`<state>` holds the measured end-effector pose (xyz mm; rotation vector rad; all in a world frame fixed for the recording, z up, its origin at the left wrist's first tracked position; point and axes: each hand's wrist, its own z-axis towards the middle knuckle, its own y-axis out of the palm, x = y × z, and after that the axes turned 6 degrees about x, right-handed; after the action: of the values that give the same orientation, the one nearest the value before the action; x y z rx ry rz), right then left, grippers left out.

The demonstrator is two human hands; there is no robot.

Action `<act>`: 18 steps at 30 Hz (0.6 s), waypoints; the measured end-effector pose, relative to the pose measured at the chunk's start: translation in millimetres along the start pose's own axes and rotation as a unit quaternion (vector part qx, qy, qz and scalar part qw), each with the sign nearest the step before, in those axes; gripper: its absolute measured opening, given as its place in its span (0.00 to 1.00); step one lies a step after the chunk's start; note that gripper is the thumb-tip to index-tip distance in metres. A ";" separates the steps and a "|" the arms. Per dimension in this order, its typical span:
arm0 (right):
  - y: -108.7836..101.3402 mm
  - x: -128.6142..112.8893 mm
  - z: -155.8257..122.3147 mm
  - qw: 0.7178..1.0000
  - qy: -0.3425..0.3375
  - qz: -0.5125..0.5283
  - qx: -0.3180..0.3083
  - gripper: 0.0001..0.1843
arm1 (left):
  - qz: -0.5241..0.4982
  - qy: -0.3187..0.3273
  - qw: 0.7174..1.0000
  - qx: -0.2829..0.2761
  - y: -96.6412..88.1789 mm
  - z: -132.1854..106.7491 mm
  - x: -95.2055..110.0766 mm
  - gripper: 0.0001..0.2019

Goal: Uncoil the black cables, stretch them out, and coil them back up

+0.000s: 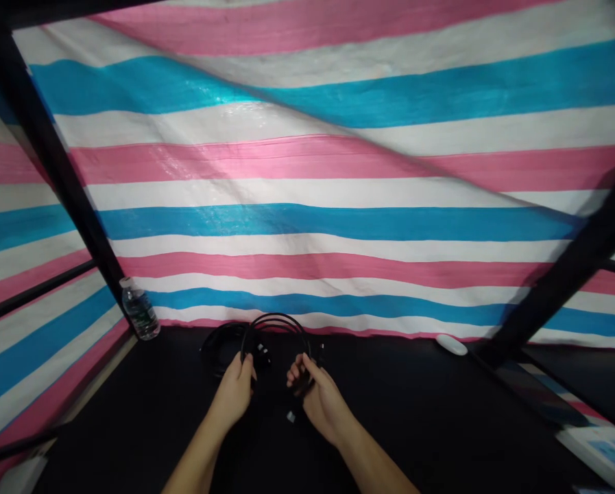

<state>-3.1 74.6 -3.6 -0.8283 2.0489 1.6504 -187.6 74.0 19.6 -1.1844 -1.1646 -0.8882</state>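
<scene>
A: Containers?
B: One clear plastic bottle (140, 310), upright at the back left of the table (415, 412). Fill unreadable.
A: Hands?
B: Two. Left hand (235, 391) and right hand (320, 401) each pinch one side of a single black cable coil (276, 321), held mid-table. One white object (452, 344) far right.

2 hands hold a looped black cable (276, 320) above a dark table (132, 425): the left hand (236, 391) pinches 1 side, the right hand (319, 399) grips the other. A water bottle (139, 310) stands at the far left, a white oval object (452, 344) lies at the far right, and a striped tarp (307, 206) hangs behind.
</scene>
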 end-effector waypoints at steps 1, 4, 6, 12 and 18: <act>0.8 -0.1 -1.8 1.000 0.005 0.005 -0.007 0.19 | -0.005 -0.005 1.000 0.002 -5.5 3.4 2.1 0.23; 3.5 0.7 -7.1 0.999 0.024 0.014 -0.035 0.22 | -0.018 -0.024 1.000 0.010 -21.9 12.4 9.3 0.22; 6.3 5.3 -8.3 0.998 0.033 0.012 -0.055 0.22 | -0.022 -0.038 0.999 0.014 -29.4 15.4 12.4 0.22; 24.8 39.0 15.9 0.997 -0.067 -0.041 0.020 0.23 | 0.007 -0.075 0.997 0.027 -23.5 5.6 2.3 0.22; 49.8 50.7 67.4 0.975 -0.131 -0.175 0.044 0.22 | 0.123 -0.076 0.989 0.013 -39.4 7.5 -1.8 0.18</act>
<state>-78.4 136.2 -14.1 -0.8359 1.6730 1.3825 -227.2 73.6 26.3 -1.3592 -1.1192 -0.6020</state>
